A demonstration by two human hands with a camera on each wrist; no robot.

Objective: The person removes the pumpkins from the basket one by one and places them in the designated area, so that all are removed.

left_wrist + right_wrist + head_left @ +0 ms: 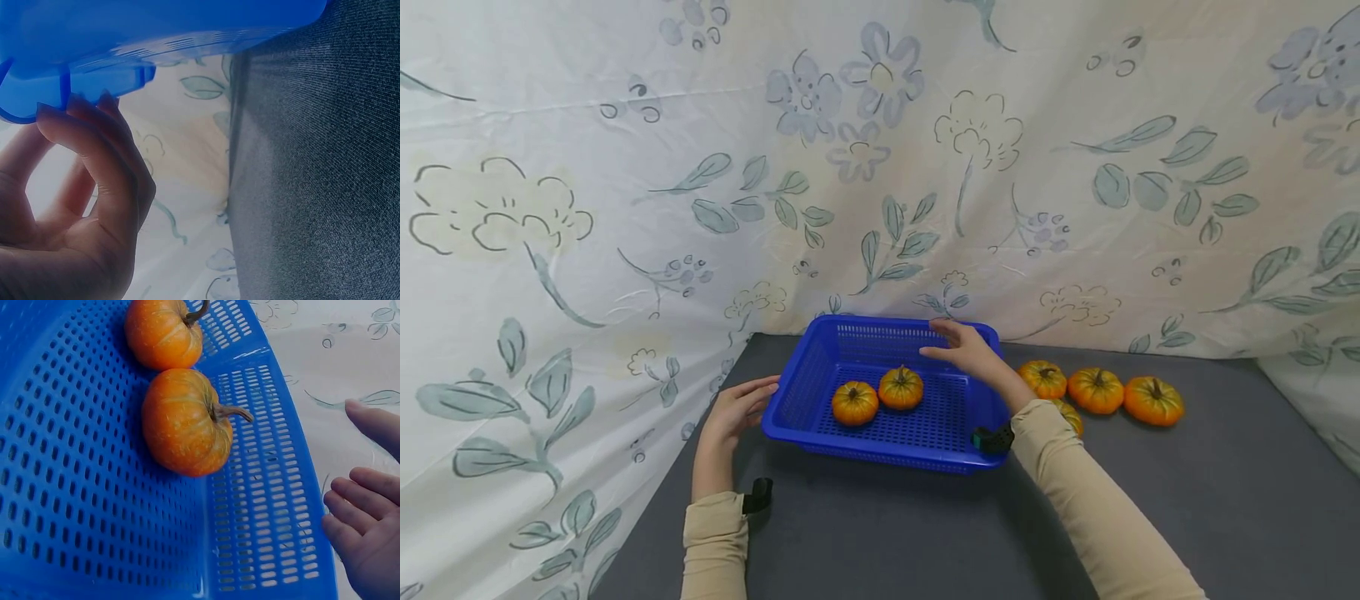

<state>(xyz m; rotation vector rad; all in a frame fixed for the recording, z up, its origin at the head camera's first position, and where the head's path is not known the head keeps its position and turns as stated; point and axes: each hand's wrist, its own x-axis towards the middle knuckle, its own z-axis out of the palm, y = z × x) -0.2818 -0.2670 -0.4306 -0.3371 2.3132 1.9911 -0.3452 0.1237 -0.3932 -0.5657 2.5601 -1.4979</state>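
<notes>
A blue plastic basket with slotted walls stands on the dark table. Two small orange pumpkins, one at left and one beside it, lie inside, close together. My left hand is at the basket's left rim; in the left wrist view its curled fingertips hold the rim's lip from below. Over the basket's right end reaches my right hand, its fingers spread and nothing between them. The right wrist view shows that hand beside the rim, palm visible, apart from the pumpkins.
Several more pumpkins lie on the table just right of the basket, one partly hidden behind my right sleeve. A floral cloth hangs behind the table and along its left side.
</notes>
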